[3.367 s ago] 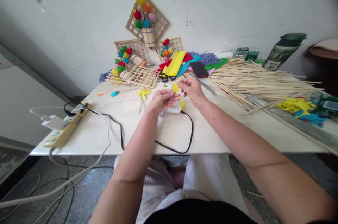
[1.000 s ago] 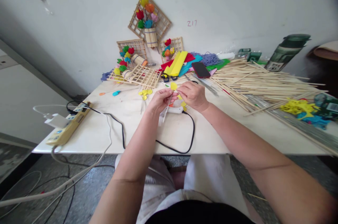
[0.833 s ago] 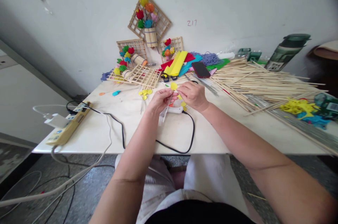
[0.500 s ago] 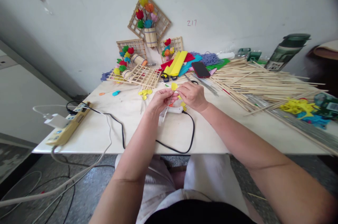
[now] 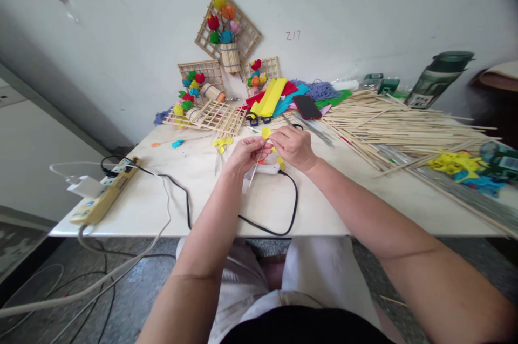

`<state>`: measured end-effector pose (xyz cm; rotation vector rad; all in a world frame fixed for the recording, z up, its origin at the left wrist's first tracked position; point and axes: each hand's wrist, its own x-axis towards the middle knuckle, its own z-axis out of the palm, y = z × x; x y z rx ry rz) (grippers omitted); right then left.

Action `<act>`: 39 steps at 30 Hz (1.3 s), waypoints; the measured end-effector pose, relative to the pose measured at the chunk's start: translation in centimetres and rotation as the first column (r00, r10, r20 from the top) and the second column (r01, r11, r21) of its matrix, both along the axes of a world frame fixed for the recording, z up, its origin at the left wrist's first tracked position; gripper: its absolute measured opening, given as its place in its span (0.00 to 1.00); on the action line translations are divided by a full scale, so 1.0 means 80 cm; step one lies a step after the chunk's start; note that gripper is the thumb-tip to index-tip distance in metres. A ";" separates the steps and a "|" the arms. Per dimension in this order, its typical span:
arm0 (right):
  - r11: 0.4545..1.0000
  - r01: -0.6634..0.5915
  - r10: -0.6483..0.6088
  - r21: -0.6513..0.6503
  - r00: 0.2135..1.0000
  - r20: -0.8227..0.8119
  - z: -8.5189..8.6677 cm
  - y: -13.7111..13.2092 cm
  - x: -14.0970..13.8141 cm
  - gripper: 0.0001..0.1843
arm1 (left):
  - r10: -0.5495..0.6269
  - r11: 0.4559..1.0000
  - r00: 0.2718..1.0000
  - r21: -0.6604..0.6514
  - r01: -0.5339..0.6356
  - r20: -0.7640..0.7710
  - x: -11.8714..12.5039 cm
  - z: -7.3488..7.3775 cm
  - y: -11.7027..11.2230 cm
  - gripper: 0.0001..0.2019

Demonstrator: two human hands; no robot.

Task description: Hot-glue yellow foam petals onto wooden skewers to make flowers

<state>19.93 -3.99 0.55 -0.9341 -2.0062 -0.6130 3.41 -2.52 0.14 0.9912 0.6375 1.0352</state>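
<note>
Yellow petal [image 5: 266, 132] tops a thin stick [image 5: 254, 167] pinched by left hand [image 5: 245, 154] fingers; right hand [image 5: 295, 147] fingers curl beside, grip unclear. Upper-centre basket [image 5: 229, 58] holds flowers [image 5: 220, 20].

Handwritten number "217" [image 5: 292, 35] in faded red on the pale wall [image 5: 364, 4] — above the craft table, right of the hanging lattice frames. The green bottle [image 5: 439, 78] has a printed white label and the green packet [image 5: 504, 160] a barcode sticker — both too small to read.
</note>
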 end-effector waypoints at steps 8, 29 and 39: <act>1.000 0.002 -0.002 -0.019 1.000 0.019 -0.002 0.002 0.002 0.15 | 0.023 1.000 0.999 0.000 -0.023 -0.034 0.001 0.000 -0.001 0.02; 0.380 -0.848 -0.187 -0.370 0.322 -0.928 0.008 0.003 -0.016 0.16 | -0.025 1.000 0.999 0.000 0.025 -0.046 0.002 -0.001 -0.002 0.03; 0.440 -0.862 -0.319 -0.250 0.110 -0.941 0.010 0.003 -0.031 0.16 | -0.025 1.000 0.998 -0.021 0.023 -0.062 0.011 0.002 -0.006 0.03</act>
